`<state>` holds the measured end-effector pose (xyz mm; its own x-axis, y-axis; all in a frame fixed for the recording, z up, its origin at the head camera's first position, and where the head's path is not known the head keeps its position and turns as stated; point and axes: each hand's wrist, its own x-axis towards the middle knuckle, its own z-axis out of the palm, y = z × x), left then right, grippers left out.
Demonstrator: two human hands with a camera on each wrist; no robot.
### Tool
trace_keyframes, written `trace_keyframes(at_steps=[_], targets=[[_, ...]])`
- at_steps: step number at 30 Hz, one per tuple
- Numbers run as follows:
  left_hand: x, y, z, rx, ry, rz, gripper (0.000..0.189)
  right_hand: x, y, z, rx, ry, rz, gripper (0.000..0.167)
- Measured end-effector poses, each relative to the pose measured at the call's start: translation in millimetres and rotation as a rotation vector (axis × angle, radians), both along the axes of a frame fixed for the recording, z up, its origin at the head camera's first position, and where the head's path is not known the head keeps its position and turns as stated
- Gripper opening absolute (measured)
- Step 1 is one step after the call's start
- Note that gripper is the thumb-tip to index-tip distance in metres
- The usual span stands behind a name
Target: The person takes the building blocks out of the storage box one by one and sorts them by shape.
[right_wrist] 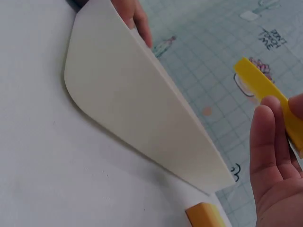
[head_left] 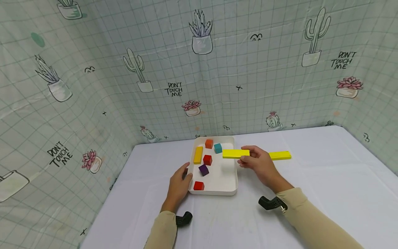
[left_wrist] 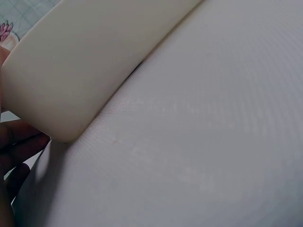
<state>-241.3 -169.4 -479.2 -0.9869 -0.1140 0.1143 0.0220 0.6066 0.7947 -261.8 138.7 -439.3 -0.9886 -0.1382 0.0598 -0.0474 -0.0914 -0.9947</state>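
My right hand (head_left: 258, 166) pinches a long yellow block (head_left: 235, 154) between thumb and fingers, over the right rim of a white tray (head_left: 222, 180). In the right wrist view the held block (right_wrist: 265, 85) sticks out past the fingertips. At the tray's left side, my left hand (head_left: 179, 185) grips the wall, its thumb and fingers spread along the rim. The left wrist view shows several fingers (left_wrist: 21, 142) by the tray's rounded corner. Just beyond the right hand, a second yellow block (head_left: 281, 155) lies on the table, partly hidden by that hand.
Inside the tray lie an orange cube (head_left: 209, 144), a teal cube (head_left: 218, 148), an amber block (head_left: 198, 155), a purple cube (head_left: 203, 169), a red cube (head_left: 207, 159) and another red cube (head_left: 199, 186). A white cloth covers the table (head_left: 326, 193); a patterned curtain (head_left: 230, 69) hangs behind.
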Motion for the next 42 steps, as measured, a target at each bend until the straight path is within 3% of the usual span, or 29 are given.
trace_keyframes(at_steps=[17, 26, 33, 42], targets=[[0.0, 0.0, 1.0, -0.015, -0.012, 0.002, 0.05, 5.4, 33, 3.2, -0.099, -0.002, -0.035, 0.052], [0.5, -0.2, 1.0, -0.015, -0.01, 0.004, 0.05, 6.6, 45, 0.3, -0.081, -0.006, -0.024, 0.043], [1.2, 1.4, 1.2, -0.01, -0.022, 0.016, 0.051, 9.3, 58, -1.6, -0.13, 0.003, -0.023, 0.033], [0.0, 0.6, 1.3, -0.007, -0.02, 0.01, 0.051, 10.8, 78, -1.7, -0.122, -0.032, -0.031, 0.039]])
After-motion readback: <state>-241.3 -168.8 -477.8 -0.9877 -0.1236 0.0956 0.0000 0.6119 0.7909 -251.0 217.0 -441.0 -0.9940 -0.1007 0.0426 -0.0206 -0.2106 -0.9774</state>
